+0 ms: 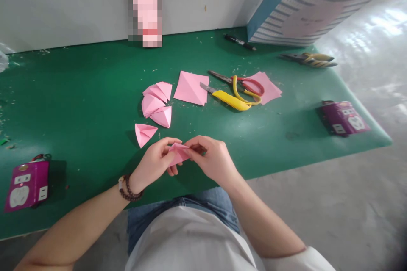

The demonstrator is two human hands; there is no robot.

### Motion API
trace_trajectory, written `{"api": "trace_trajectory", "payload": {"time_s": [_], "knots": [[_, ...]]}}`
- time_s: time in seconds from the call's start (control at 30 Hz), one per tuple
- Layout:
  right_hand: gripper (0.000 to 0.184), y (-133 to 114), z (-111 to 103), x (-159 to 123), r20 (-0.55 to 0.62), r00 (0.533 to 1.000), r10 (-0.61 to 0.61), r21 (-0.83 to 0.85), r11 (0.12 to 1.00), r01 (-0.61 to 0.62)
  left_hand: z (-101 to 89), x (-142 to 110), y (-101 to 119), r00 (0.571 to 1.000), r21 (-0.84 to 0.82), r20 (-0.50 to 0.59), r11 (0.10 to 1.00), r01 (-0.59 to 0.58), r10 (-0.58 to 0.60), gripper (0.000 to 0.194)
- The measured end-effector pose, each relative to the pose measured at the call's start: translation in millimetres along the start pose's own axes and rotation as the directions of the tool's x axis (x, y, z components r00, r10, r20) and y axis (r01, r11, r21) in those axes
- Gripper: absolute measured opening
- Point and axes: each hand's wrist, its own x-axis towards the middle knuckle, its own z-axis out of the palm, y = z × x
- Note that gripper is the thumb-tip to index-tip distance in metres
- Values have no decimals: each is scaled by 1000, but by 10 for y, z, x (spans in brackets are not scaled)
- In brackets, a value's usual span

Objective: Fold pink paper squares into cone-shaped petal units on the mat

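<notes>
Both hands hold one folded piece of pink paper just above the front part of the table. My left hand pinches its left side, with some fingers underneath. My right hand grips the right corner between thumb and fingers. A single folded pink paper piece lies just beyond my left hand. Farther back, several more folded pieces overlap in a curved group. Square pink sheets with crease lines lie to the right of them.
A yellow utility knife and red-and-yellow scissors rest partly over more pink sheets. Behind are a black pen, pliers and a striped box. Purple boxes stand left and right on the green table.
</notes>
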Motion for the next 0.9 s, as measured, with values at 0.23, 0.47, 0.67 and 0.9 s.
{"api": "trace_trajectory", "payload": {"time_s": [0.23, 0.47, 0.67, 0.9], "knots": [[22, -65, -29, -101, 71, 992, -107, -29, 994, 109, -12, 3, -23, 997, -42, -48, 997, -67, 65, 13], [15, 19, -55, -129, 19, 1000, 1, -70, 998, 0, 5, -9, -26, 996, -20, -77, 998, -52, 50, 9], [12, -19, -71, -91, 64, 996, -68, -141, 987, 76, 4, 8, -25, 998, -39, -41, 998, -54, 53, 14], [16, -41, -86, -73, 11, 997, -82, -199, 977, 83, -9, -37, 7, 963, 343, -121, 920, -188, 242, 20]]}}
